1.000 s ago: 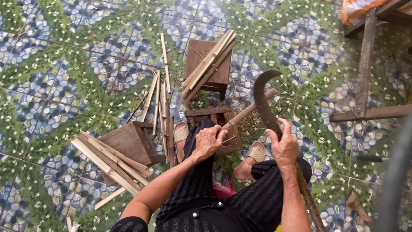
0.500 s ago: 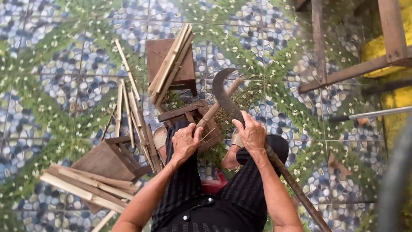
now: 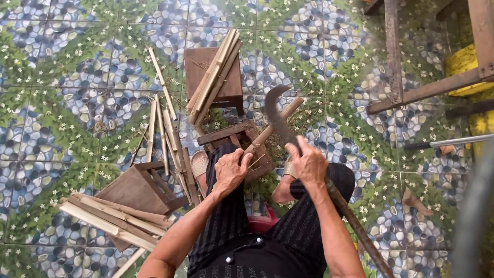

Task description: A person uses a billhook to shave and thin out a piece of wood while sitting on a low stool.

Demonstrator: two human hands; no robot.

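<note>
My left hand [image 3: 230,171] grips a pale bamboo stick [image 3: 275,125] that slants up to the right over a small wooden block [image 3: 231,135]. My right hand [image 3: 309,163] is closed on a long-handled curved blade [image 3: 276,114]; its dark hooked tip arches over the stick's upper end. The blade's rusty handle [image 3: 355,226] runs down past my right arm. My knees in dark striped trousers sit below both hands, with a sandalled foot [image 3: 199,164] on the left.
A brown stool [image 3: 200,66] ahead carries a bundle of split bamboo strips [image 3: 215,74]. Loose strips [image 3: 163,126] lie on the patterned tile floor. A tipped stool [image 3: 135,190] with more strips [image 3: 110,216] lies lower left. A wooden frame [image 3: 411,92] and yellow object [image 3: 463,59] stand right.
The view has swung left and down, so everything sits further left in frame. Both hands keep their grip; the blade stays hooked over the stick.
</note>
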